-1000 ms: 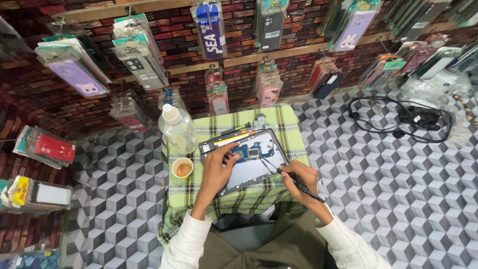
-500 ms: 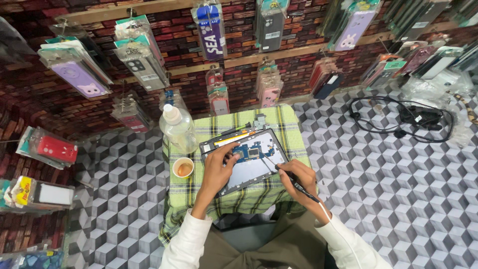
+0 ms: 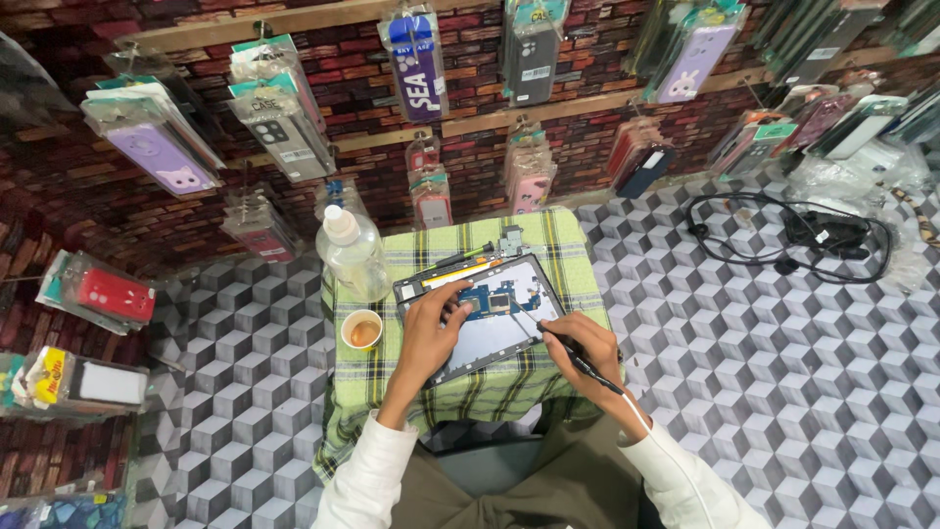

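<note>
Right fingers: pressed together around a thin dark tool [image 3: 580, 359] held like a pen by the right hand [image 3: 586, 351]; its tip is set on the opened tablet [image 3: 485, 315], just beyond the fingertips.
Left fingers: spread and laid flat on the tablet's inner plate by the left hand [image 3: 431, 328]; nothing is pinched; the blue circuit board [image 3: 493, 300] lies just past the fingertips.
Slip risk: if the tool tip were pushed too hard, it could skid across the board and parts could be scratched.
Shift risk: the tablet rests on a checked cloth over a small worktop [image 3: 558, 245]; the cloth could be dragged if the steadying hand were lifted.
Spill risk: a small cup [image 3: 361, 329] of brown liquid stands just left of the left wrist, and a clear bottle [image 3: 351, 251] beyond it; either could be knocked by an elbow and the open electronics wetted.
Loose bits: a small part [image 3: 510, 239] and slim tools [image 3: 464, 258] lie past the tablet's far edge; they could be swept off to the floor.
</note>
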